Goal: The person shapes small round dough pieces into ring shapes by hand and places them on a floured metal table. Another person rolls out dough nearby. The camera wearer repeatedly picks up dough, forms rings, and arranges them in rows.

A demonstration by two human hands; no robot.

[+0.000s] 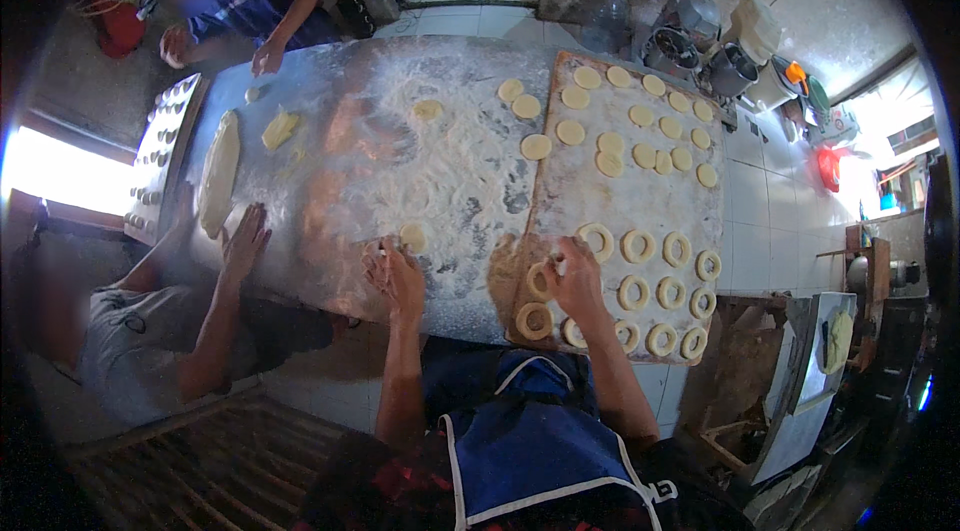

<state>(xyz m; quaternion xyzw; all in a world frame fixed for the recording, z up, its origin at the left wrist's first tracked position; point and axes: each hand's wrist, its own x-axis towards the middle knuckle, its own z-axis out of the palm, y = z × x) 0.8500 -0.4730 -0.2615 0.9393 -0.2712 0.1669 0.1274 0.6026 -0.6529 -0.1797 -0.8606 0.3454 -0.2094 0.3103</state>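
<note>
My right hand (578, 281) rests on the near left part of a floured wooden board (640, 201), fingers closed on a dough ring (541, 280). Several more dough rings (655, 296) lie in rows on the board's near end. Flat dough discs (640, 136) fill its far end. My left hand (393, 273) presses down on the floured metal table (350, 161), fingers curled around a small cutter, next to a dough disc (412, 236). A few more discs (526, 106) lie on the table beside the board.
A person at my left lays a hand (243, 241) on the table near a long dough piece (218, 174). Another person stands at the far left corner (250, 1). A tray of moulds (160, 156) lines the left edge. Pots and machines (700, 41) stand beyond the board.
</note>
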